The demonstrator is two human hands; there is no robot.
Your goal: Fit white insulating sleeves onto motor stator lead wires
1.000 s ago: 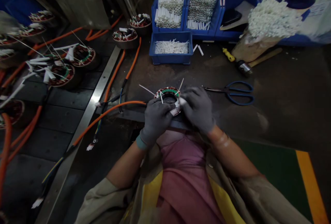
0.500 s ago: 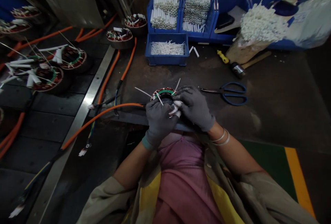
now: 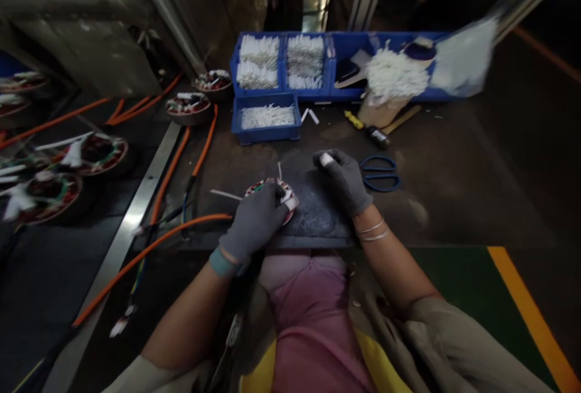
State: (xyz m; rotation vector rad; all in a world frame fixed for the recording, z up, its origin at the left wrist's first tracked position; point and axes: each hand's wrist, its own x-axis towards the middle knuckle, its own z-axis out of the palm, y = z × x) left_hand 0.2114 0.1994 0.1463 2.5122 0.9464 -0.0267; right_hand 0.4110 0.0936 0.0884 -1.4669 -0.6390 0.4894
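Observation:
My left hand (image 3: 256, 217), in a grey glove, grips a round motor stator (image 3: 290, 192) near the table's front edge. The stator has red and green windings, white sleeving and thin white ties sticking out; the hand covers much of it. An orange cable (image 3: 181, 231) runs left from it. To the right, my gloved right hand (image 3: 342, 181) is closed over the blade end of the scissors (image 3: 381, 174). Their blue handles stick out beside the hand; the blades are hidden. One fingertip of this hand is wrapped in white.
Blue bins (image 3: 329, 57) with white tubes stand at the back, before them a small blue tray (image 3: 266, 135) of white strips. A bundle of white ties (image 3: 394, 72), a yellow-handled tool (image 3: 354, 119) and a wooden stick (image 3: 403, 119) are back right. More stators (image 3: 188, 108) stand left.
My right hand has left the stator and moved right to the scissors. My left hand stays on the stator. The camera view has tilted up and shifted right.

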